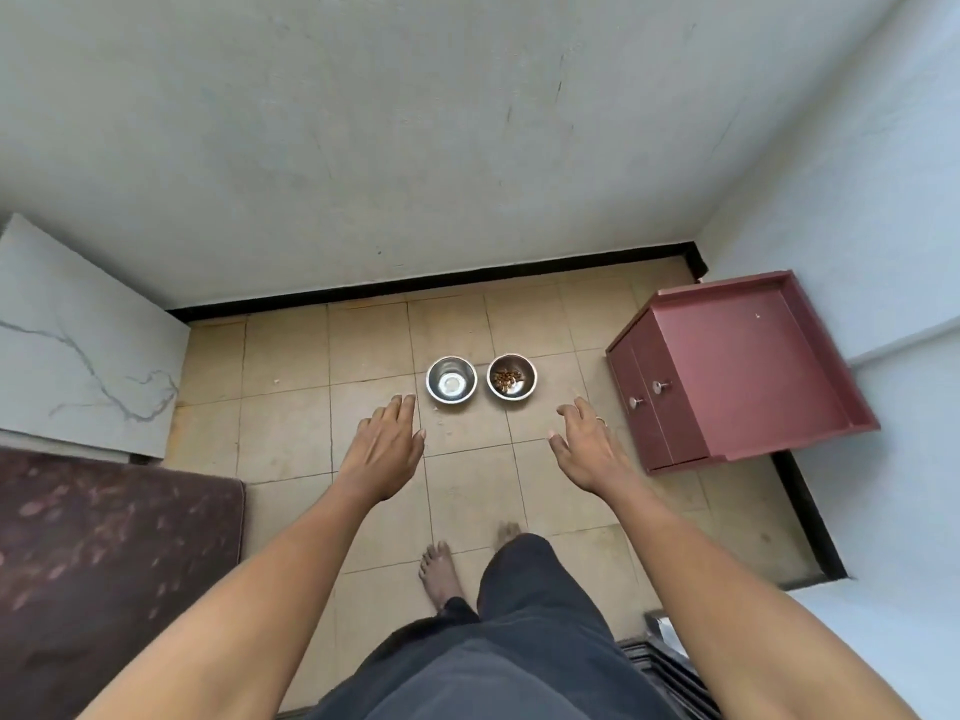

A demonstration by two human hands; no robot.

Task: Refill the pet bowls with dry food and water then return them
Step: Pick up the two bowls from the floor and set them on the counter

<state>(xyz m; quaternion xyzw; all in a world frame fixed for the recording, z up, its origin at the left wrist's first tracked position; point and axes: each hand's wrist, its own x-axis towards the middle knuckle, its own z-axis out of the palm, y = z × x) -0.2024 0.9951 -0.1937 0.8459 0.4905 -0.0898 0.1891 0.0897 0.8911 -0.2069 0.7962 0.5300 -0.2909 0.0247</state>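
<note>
Bowls sit side by side at the centre of the frame on the tan tiled floor [291, 423], a narrow strip of tile between them. The left steel bowl [451, 379] is shiny and shows a pale reflective bottom (whether it holds water I cannot tell). The right steel bowl [511, 377] holds a small heap of brown kibble [507, 379] that covers only part of its base.

Both arms reach forward from the bottom of the frame. The left hand [387, 449] is spread flat, palm down, fingers loosely together, holding nothing, its fingertips just below and left of the left bowl. The right hand [589, 446] is likewise open and empty, thumb splayed, with a ring on one finger, just below and right of the kibble bowl. Neither hand touches a bowl.

Open tile lies all round the bowls. A black skirting strip [431, 285] borders the floor above them, under the pale wall. A maroon cabinet [737, 371] stands at centre right, near the kibble bowl. A marble-patterned slab [78, 345] leans at the left, and a dark patterned mat [104, 563] fills the lower left. Bare feet and dark trousers show at bottom centre.
</note>
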